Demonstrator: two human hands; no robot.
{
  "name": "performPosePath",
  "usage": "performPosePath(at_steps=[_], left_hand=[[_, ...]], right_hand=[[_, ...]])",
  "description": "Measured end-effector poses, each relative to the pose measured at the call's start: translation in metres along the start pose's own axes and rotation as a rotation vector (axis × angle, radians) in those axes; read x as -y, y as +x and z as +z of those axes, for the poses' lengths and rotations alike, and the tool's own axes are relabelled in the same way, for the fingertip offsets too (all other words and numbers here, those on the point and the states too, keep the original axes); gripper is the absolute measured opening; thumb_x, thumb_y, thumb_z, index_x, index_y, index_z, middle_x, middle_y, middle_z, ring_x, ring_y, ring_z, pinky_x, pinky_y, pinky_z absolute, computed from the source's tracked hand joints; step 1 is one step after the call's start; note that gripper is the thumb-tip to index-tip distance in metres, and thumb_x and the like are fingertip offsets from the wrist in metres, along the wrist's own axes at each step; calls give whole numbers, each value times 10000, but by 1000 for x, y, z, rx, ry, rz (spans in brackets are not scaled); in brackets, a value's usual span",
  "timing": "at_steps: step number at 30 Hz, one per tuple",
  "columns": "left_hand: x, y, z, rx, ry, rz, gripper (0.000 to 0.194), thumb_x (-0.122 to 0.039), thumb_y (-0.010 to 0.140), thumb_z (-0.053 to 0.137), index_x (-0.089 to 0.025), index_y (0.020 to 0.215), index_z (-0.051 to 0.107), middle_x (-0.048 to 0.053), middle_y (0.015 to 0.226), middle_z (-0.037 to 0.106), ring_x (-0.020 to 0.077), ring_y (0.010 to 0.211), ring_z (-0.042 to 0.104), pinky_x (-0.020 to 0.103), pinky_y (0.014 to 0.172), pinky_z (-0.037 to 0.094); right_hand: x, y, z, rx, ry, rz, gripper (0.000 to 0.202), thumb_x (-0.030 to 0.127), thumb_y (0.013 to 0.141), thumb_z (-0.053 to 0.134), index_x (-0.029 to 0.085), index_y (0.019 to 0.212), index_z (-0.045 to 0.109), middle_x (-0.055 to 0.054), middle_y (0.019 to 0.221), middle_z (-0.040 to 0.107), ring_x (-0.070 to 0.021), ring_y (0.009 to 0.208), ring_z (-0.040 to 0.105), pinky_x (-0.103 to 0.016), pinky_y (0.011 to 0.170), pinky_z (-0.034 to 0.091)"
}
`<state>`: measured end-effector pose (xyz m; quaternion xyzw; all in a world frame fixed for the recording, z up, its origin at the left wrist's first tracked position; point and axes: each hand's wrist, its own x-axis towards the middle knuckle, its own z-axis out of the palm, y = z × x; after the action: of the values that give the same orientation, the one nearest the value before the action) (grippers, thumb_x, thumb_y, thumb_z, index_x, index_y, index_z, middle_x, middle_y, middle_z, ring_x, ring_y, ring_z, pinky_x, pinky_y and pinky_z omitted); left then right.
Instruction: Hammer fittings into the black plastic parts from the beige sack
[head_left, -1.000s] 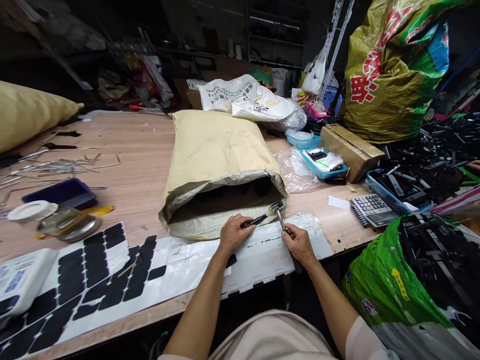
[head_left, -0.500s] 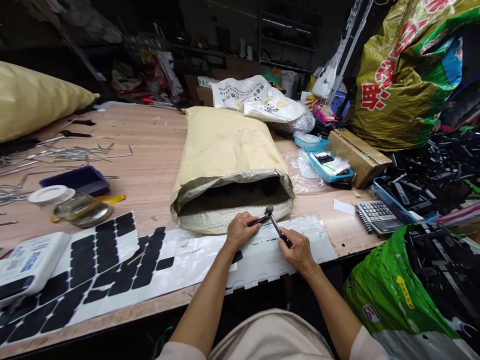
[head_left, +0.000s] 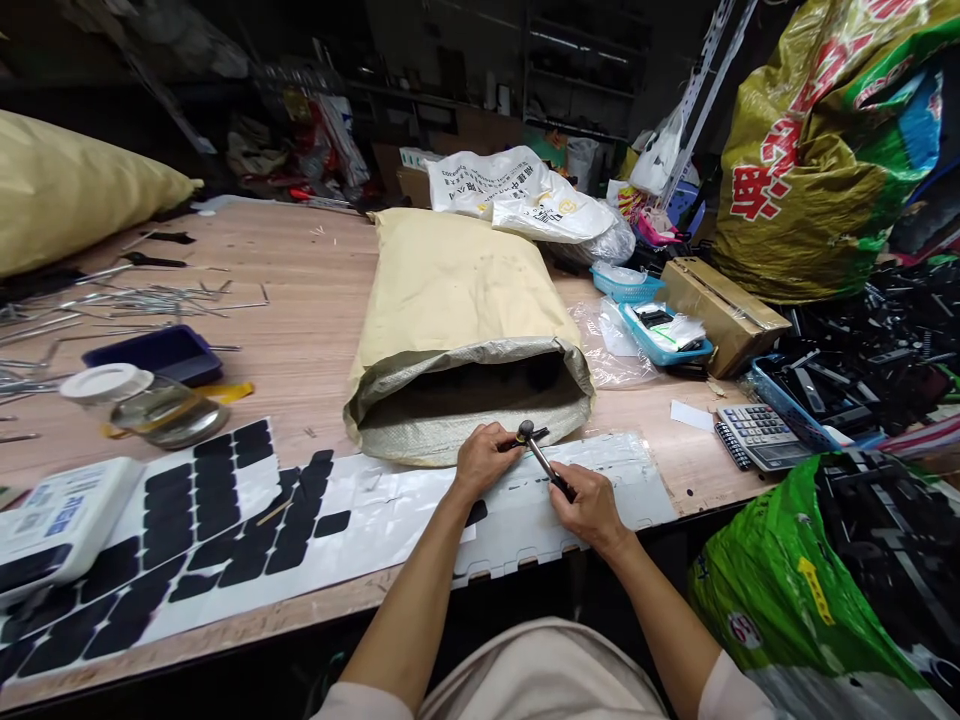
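My right hand is closed around the black grip of a ratchet wrench, whose shiny shaft slants up and to the left. The wrench's round head rests over a small dark part, which the fingers of my left hand pinch. A bit of yellow shows under the head; the exact kind of the part cannot be made out. Both hands are over a pale flat sheet at the table's front edge. Just beyond them lies a large beige sack, its open mouth facing me and its inside dark.
To the left are black rounded pads on white backing, a jar, a purple tray and bent metal rods. Blue baskets, a cardboard box, a calculator and a green bag of black parts stand right.
The wrench head has shifted left and slightly down onto the part, and my right hand has moved a little left with it. My left hand keeps its pinch; the view has shifted slightly.
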<state>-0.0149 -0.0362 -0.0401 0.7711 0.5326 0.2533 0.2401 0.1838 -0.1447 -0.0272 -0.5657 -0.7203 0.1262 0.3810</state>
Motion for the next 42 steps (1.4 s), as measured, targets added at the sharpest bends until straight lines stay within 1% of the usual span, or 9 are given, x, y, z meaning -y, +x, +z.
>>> performPosePath(at_steps=[4,12,15,21,28,33,36,39,42], left_hand=[[-1,0,1,0,-7,-7,191,-321,821,658,-285,942,802,2,763,627,198,839,545,299,763,416],[-10,-6,-9,9,-122,14,210,-306,781,690,-222,943,793,21,780,648,206,848,576,311,784,449],[-31,-34,-20,93,-256,112,234,-334,801,679,-209,967,788,25,796,632,172,768,582,272,689,442],[-76,-114,-30,522,-242,211,190,-186,768,662,-242,886,801,-24,640,624,110,584,557,225,587,372],[-73,-153,-6,490,11,56,288,-221,842,622,-289,1072,780,21,862,774,186,728,689,253,676,443],[-73,-113,-14,344,-83,55,251,-336,859,657,-267,1057,795,11,818,773,168,688,679,249,659,461],[-67,-52,-20,48,-45,37,283,-352,882,628,-213,1070,787,16,716,711,163,648,635,261,663,464],[-59,21,-18,-212,-20,15,321,-315,877,614,-182,1134,754,53,882,716,163,691,625,277,723,489],[-52,83,-7,-261,82,-140,332,-321,892,587,-142,1124,744,123,955,715,233,820,665,326,794,501]], right_hand=[[-9,-1,3,17,106,107,345,228,826,603,212,1131,764,-56,892,764,-204,753,695,-285,728,549],[-27,12,-6,-104,755,456,323,342,808,665,140,1042,759,7,638,655,-128,523,554,-244,522,474],[-31,13,-8,-137,828,496,335,382,791,672,144,1013,750,12,630,652,-107,465,503,-234,468,438],[-31,11,-6,-120,873,507,326,363,783,683,151,1023,744,18,630,654,-100,453,497,-230,461,428],[-28,10,-5,-112,839,467,284,311,789,683,156,1014,758,19,622,638,-117,508,530,-227,484,438],[-29,8,-2,-96,804,447,298,315,805,672,155,1040,760,13,638,630,-137,564,574,-240,530,468],[-28,8,-1,-94,791,432,297,302,812,662,155,1053,755,14,644,625,-142,592,592,-253,583,492],[-27,9,0,-105,774,428,288,301,813,655,150,1037,753,16,642,617,-146,609,608,-258,610,504],[-25,10,-1,-109,752,434,275,289,813,651,152,1028,754,19,634,613,-142,600,606,-252,596,500]])
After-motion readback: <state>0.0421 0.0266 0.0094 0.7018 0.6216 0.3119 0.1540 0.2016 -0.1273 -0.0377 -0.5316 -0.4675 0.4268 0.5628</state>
